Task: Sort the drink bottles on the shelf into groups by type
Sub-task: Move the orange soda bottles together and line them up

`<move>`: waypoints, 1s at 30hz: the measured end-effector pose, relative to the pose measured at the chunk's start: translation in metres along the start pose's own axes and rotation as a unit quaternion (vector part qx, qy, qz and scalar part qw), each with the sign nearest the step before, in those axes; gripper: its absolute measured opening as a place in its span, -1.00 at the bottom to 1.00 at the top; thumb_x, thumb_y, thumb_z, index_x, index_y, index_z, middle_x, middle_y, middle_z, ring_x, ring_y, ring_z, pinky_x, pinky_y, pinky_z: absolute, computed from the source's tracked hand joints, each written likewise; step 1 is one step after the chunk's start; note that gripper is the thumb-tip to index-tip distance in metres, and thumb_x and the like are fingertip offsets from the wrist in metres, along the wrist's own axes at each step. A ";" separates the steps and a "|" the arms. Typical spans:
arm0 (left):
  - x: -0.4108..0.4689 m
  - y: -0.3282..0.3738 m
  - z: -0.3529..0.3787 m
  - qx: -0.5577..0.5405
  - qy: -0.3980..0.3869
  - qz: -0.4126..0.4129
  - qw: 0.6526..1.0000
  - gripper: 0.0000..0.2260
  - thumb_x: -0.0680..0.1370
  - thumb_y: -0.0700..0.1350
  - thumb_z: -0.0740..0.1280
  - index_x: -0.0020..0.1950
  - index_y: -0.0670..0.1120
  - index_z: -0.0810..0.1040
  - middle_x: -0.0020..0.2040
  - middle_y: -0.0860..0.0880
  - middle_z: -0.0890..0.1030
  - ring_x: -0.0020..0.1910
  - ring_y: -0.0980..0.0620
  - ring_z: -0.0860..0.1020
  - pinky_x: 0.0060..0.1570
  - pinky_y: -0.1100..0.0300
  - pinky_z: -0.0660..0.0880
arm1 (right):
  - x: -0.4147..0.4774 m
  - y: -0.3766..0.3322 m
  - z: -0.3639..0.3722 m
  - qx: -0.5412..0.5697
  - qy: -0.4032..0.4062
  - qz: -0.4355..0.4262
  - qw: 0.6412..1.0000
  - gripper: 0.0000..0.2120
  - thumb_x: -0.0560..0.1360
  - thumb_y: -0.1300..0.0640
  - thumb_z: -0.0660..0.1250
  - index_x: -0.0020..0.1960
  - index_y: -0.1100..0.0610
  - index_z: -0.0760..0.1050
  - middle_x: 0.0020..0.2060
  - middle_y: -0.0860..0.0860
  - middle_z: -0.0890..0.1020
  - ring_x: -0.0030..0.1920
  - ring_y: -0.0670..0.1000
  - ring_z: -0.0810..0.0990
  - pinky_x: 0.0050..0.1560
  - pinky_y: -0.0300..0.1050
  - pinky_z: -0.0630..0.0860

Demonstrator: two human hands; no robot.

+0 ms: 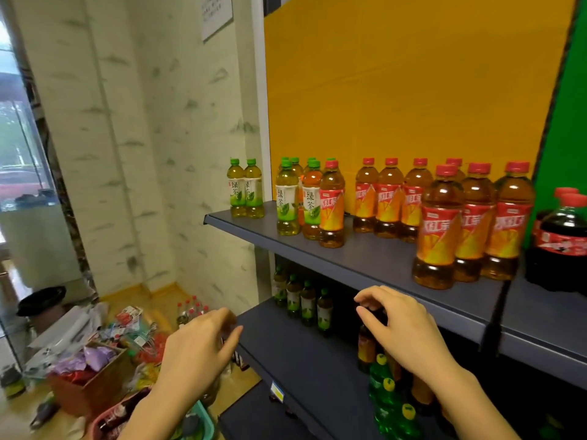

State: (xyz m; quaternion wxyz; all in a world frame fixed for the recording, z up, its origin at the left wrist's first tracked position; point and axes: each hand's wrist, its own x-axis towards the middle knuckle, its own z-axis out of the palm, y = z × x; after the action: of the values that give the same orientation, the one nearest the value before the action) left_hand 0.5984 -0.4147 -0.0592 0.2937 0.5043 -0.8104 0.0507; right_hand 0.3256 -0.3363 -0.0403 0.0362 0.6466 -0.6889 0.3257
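Note:
On the upper shelf (365,258) green tea bottles (246,193) stand at the left, with a second cluster (287,200) beside them. One red tea bottle (332,206) stands against that cluster. More red tea bottles (441,230) fill the middle and right. On the lower shelf (295,354) my right hand (403,328) curls its fingers over the top of an amber tea bottle (365,346). My left hand (203,341), blurred, hovers at the shelf's left edge with loosely bent fingers and nothing visible in it.
Cola bottles (563,239) stand at the upper shelf's right end. Dark green tea bottles (306,301) sit at the lower shelf's back, green soda bottles (389,387) below my right wrist. On the floor lie a cardboard box (92,373) of packets and a pink basket (104,420).

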 end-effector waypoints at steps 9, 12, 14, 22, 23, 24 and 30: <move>0.099 -0.077 0.047 -0.028 0.006 0.005 1.000 -0.85 0.52 0.13 0.22 -0.07 0.09 0.50 -0.24 0.14 0.56 -0.25 0.18 0.52 -0.31 0.25 0.50 | 0.117 -0.017 0.071 0.016 0.030 -0.010 0.999 -0.85 0.52 -0.04 0.22 0.08 -0.15 0.47 -0.04 -0.26 0.54 -0.03 -0.22 0.49 -0.14 -0.34 0.42; 0.151 -0.097 0.053 -0.024 0.029 0.022 0.999 -0.86 0.50 0.09 0.26 -0.08 0.06 0.52 -0.28 0.17 0.50 -0.30 0.17 0.51 -0.39 0.33 0.39 | 0.165 -0.020 0.086 0.022 0.046 -0.006 0.999 -0.83 0.53 -0.02 0.22 0.10 -0.13 0.47 -0.03 -0.26 0.53 -0.03 -0.20 0.49 -0.11 -0.25 0.43; 0.183 -0.107 0.059 -0.023 0.052 0.040 0.998 -0.86 0.50 0.07 0.28 -0.08 0.04 0.54 -0.28 0.17 0.49 -0.32 0.15 0.51 -0.39 0.31 0.39 | 0.195 -0.021 0.097 0.021 0.058 -0.007 0.998 -0.81 0.54 0.00 0.21 0.13 -0.10 0.47 0.00 -0.24 0.52 -0.02 -0.20 0.47 -0.08 -0.23 0.40; 0.281 -0.133 0.096 -0.085 0.045 0.070 0.993 -0.87 0.52 0.09 0.22 -0.05 0.08 0.49 -0.20 0.20 0.52 -0.21 0.16 0.53 -0.24 0.18 0.50 | 0.273 -0.032 0.137 0.013 0.083 -0.009 0.996 -0.82 0.52 0.08 0.24 0.12 -0.02 0.49 -0.05 -0.17 0.56 -0.03 -0.18 0.52 -0.03 -0.26 0.46; 0.292 -0.136 0.104 -0.096 0.041 0.077 0.992 -0.87 0.52 0.09 0.23 -0.05 0.07 0.49 -0.20 0.19 0.53 -0.20 0.15 0.53 -0.25 0.19 0.48 | 0.279 -0.034 0.142 0.005 0.089 -0.005 0.996 -0.82 0.53 0.07 0.23 0.11 -0.03 0.49 -0.04 -0.16 0.57 -0.02 -0.17 0.52 -0.03 -0.26 0.46; 0.303 -0.138 0.112 -0.109 0.039 0.086 0.990 -0.87 0.52 0.09 0.24 -0.05 0.07 0.49 -0.19 0.18 0.53 -0.19 0.14 0.54 -0.25 0.19 0.47 | 0.284 -0.036 0.147 -0.001 0.096 0.000 0.995 -0.83 0.53 0.07 0.23 0.11 -0.03 0.49 -0.04 -0.16 0.57 -0.01 -0.16 0.52 -0.04 -0.25 0.45; 0.377 -0.144 0.160 -0.221 -0.003 0.143 0.965 -0.79 0.49 0.07 0.30 0.08 0.05 0.47 -0.05 0.15 0.56 -0.05 0.06 0.55 -0.09 0.07 0.52 | 0.311 -0.044 0.175 -0.060 0.160 0.079 0.982 -0.77 0.54 0.11 0.20 0.19 0.02 0.46 0.07 -0.10 0.57 0.09 -0.08 0.54 0.04 -0.25 0.39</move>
State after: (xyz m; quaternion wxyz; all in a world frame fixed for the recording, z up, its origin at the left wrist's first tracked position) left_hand 0.5322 -0.8425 -0.0234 0.3854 0.3057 -0.8660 -0.0896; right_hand 0.3806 -0.6906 -0.0141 0.1588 0.5266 -0.7414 0.3846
